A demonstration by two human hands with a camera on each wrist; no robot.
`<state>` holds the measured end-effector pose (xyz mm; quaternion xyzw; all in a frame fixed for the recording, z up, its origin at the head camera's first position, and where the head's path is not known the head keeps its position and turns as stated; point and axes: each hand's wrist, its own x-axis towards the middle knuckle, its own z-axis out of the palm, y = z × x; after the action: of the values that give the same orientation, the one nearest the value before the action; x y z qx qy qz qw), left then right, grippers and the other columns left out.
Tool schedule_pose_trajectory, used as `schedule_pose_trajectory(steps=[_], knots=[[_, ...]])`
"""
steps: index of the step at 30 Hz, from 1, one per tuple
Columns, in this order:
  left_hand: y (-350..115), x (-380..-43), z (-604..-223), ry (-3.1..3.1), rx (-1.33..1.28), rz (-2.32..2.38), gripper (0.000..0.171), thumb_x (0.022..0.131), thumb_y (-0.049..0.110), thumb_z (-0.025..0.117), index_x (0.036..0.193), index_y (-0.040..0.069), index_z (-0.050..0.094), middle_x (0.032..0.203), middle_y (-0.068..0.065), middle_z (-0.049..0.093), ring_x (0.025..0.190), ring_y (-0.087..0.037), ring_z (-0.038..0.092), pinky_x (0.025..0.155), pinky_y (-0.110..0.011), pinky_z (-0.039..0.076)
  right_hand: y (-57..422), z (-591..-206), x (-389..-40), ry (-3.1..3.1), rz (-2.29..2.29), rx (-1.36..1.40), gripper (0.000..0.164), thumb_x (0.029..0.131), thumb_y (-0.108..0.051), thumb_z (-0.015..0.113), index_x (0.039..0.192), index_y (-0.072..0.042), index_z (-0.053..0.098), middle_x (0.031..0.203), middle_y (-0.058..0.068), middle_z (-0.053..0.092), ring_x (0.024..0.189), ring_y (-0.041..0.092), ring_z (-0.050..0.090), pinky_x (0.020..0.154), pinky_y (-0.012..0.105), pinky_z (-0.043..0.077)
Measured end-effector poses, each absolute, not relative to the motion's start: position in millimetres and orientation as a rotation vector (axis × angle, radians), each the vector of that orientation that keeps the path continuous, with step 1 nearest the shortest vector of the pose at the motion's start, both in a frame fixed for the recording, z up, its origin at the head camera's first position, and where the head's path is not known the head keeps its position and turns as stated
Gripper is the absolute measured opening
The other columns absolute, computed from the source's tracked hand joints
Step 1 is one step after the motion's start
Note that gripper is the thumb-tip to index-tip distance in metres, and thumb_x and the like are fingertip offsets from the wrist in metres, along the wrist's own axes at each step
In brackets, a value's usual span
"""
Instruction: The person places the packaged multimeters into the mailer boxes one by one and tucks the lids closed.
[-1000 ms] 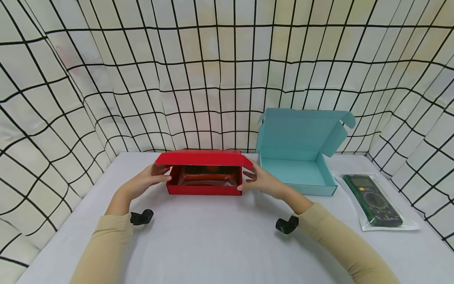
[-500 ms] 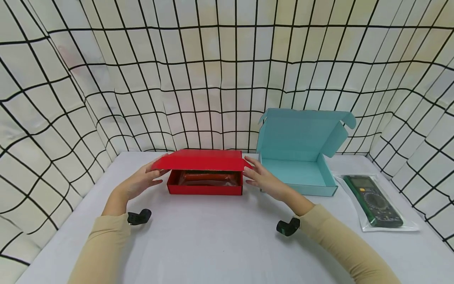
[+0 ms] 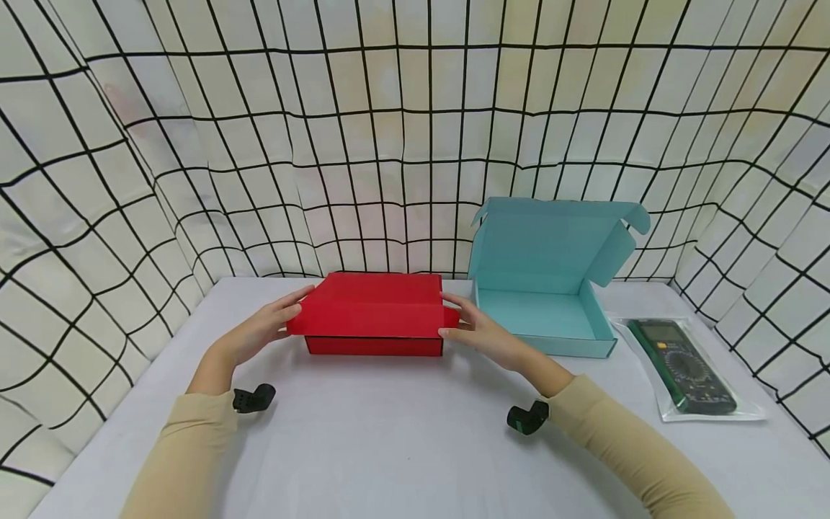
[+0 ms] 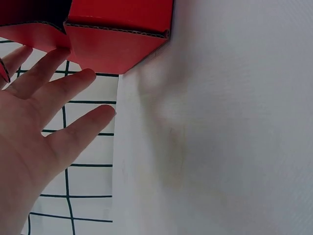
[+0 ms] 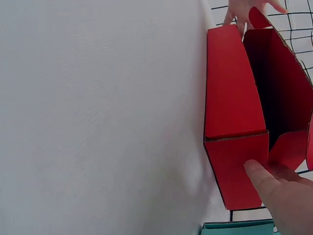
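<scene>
A red cardboard box (image 3: 375,346) stands at the table's far middle, its lid (image 3: 376,317) tilted down over the front so its contents are hidden. At the left end, my left hand (image 3: 253,335) touches the lid's side flap with outstretched fingers; the left wrist view shows those fingers spread beside the box. My right hand (image 3: 486,335) is at the lid's right end flap, fingers fairly straight. One fingertip of it meets the box's end wall (image 5: 234,161) in the right wrist view, where a dark gap shows between lid and box.
An open light-blue cardboard box (image 3: 551,313) with a raised lid stands right of the red one. Farther right lies a green-and-black multimeter (image 3: 681,367) in a clear plastic bag. A white cloth with a black grid (image 3: 402,144) hangs around the table's back and sides.
The red lid has swung down and forward, covering the sausage-like reddish packet seen inside before. Both hands have stayed at its ends, following it slightly. The blue box and multimeter have not moved.
</scene>
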<state>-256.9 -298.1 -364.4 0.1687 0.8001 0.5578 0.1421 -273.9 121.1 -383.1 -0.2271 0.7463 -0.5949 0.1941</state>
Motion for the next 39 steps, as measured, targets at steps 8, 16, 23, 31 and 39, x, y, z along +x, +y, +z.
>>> schedule_pose_trajectory(steps=[8,16,23,31,39], knots=[[-298.2,-257.6,-367.7,2.357,0.446,1.558,0.072,0.106,0.037,0.047,0.166,0.013,0.014,0.168,-0.02,0.014,0.149,-0.045,0.018,0.115,-0.069,0.02,120.6,-384.8,-271.7,2.102,-1.662,-0.65,0.077,0.099,-0.017,0.066,0.163,-0.017,0.023,0.164,0.017,0.027,0.144,0.041,0.035,0.11,0.054,0.042],[-293.4,-255.5,-367.6,2.466,0.43,1.468,0.077,0.104,0.039,0.055,0.166,0.014,0.017,0.164,-0.021,0.023,0.146,-0.044,0.026,0.113,-0.067,0.027,120.2,-387.5,-269.8,2.145,-1.627,-0.68,0.079,0.098,-0.018,0.067,0.163,-0.014,0.022,0.164,0.018,0.026,0.144,0.042,0.036,0.108,0.05,0.045],[-285.4,-255.9,-371.1,2.573,0.446,1.405,0.08,0.101,0.034,0.062,0.163,0.005,0.021,0.162,-0.025,0.027,0.145,-0.046,0.03,0.113,-0.065,0.032,118.5,-390.9,-266.2,2.242,-1.558,-0.788,0.079,0.097,-0.011,0.069,0.162,-0.009,0.025,0.162,0.018,0.029,0.144,0.04,0.034,0.113,0.051,0.039],[-276.5,-256.5,-375.3,2.664,0.412,1.25,0.086,0.1,0.042,0.063,0.164,0.007,0.019,0.161,-0.027,0.029,0.144,-0.047,0.031,0.112,-0.064,0.033,115.2,-396.5,-263.1,2.29,-1.489,-0.806,0.078,0.096,-0.006,0.068,0.162,-0.006,0.026,0.156,0.021,0.033,0.137,0.039,0.04,0.105,0.043,0.048],[-264.3,-261.0,-375.8,2.825,0.449,1.023,0.085,0.102,0.05,0.057,0.164,0.008,0.018,0.168,-0.022,0.017,0.151,-0.046,0.017,0.117,-0.066,0.02,113.1,-394.9,-258.9,2.42,-1.366,-0.872,0.078,0.096,-0.005,0.069,0.161,-0.003,0.027,0.162,0.022,0.027,0.141,0.04,0.035,0.107,0.05,0.046]])
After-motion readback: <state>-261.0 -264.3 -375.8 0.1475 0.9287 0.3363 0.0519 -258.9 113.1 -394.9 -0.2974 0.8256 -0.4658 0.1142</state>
